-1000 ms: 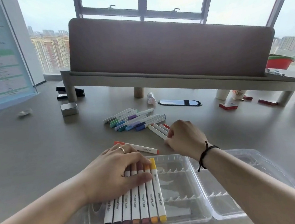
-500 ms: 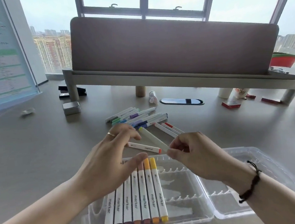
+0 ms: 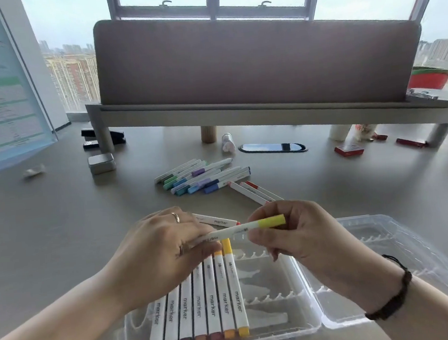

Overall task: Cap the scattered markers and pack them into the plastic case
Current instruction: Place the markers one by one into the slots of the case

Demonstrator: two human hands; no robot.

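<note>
A single wide-angle camera sits on the person's head, looking forward and down across the counter point(image 3: 61, 238). It is close to both hands, whose forearms enter from 7 and 5 o'clock. The open plastic case point(image 3: 306, 322) fills the near field at 6 o'clock, while the desk divider point(image 3: 256, 61) and window point(image 3: 213, 2) stand far off at 12 o'clock. Edges bow with lens distortion.

"marker" on the white marker barrels point(image 3: 211, 306)
</note>
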